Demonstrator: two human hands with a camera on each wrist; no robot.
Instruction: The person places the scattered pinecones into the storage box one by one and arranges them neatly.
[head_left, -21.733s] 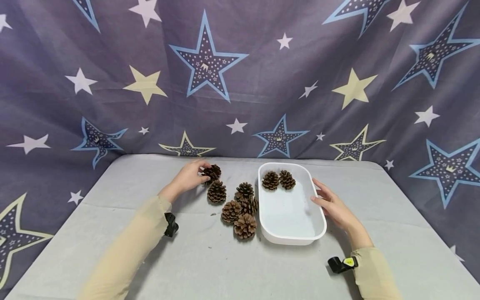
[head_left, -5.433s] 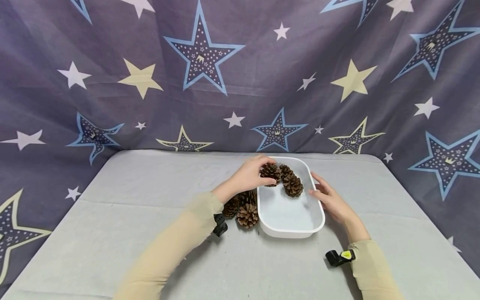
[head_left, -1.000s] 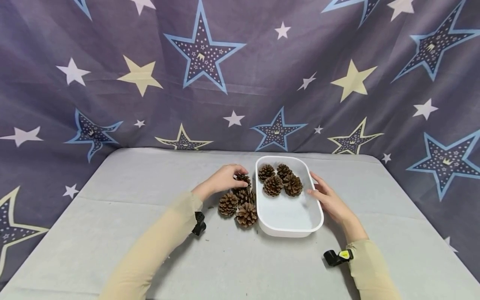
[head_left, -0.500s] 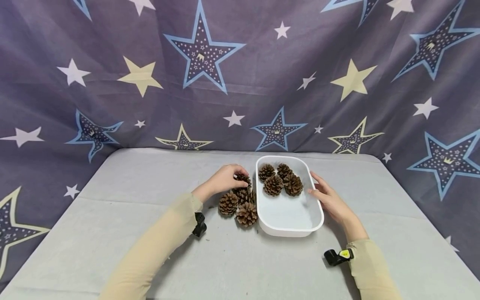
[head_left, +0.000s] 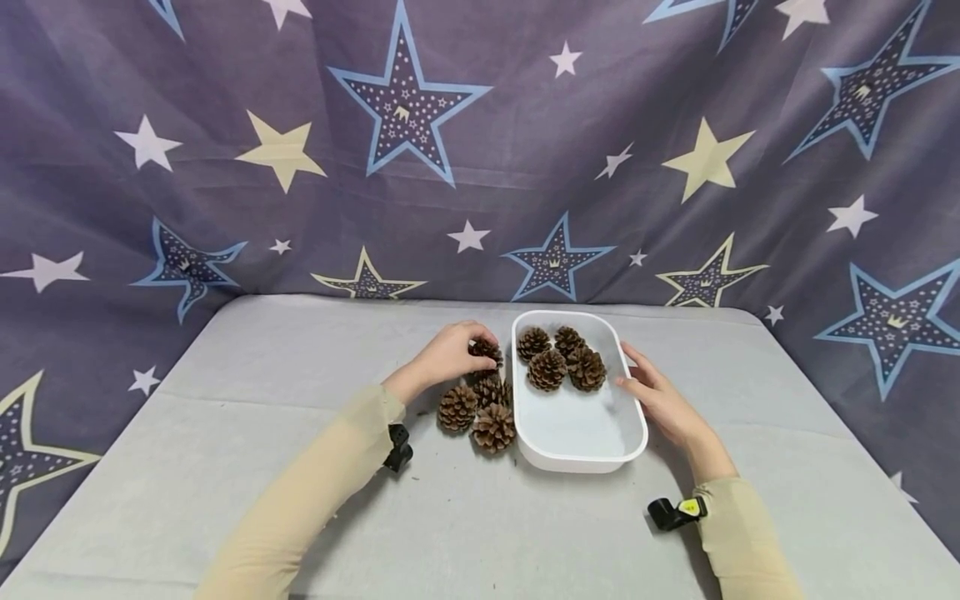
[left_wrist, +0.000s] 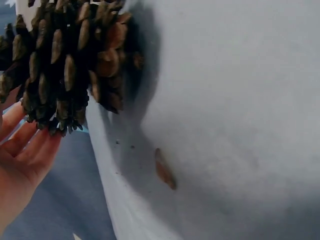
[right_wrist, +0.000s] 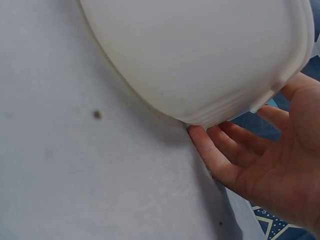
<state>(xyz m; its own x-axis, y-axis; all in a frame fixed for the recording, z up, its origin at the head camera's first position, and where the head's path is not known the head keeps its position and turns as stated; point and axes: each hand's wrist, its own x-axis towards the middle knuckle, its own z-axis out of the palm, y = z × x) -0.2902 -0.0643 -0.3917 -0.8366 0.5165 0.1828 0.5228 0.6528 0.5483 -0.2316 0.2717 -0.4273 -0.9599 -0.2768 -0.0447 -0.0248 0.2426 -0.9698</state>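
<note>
Cone (head_left: pixel 487 350) is sitting just left of tub (head_left: pixel 577 429), left hand (head_left: pixel 447 353) pinching it; right hand (head_left: pixel 665 408) is gripping tub's right side.

The brown, rounded, woody pine cones (head_left: pixel 457 409) are covered in rough, matt, overlapping scales. The white rectangular plastic tub (head_left: pixel 573 429) with rounded corners is smooth and faintly glossy, its wall marked by shallow ridges in the right wrist view. Matt cloth is seen in the pale grey, lightly creased tablecloth (head_left: pixel 172 450), the dark purple, star-printed backdrop (head_left: pixel 555 158) and the soft beige sleeves (head_left: pixel 300 492). The black wrist cameras (head_left: pixel 666 514) are seemingly made of plastic.
</note>
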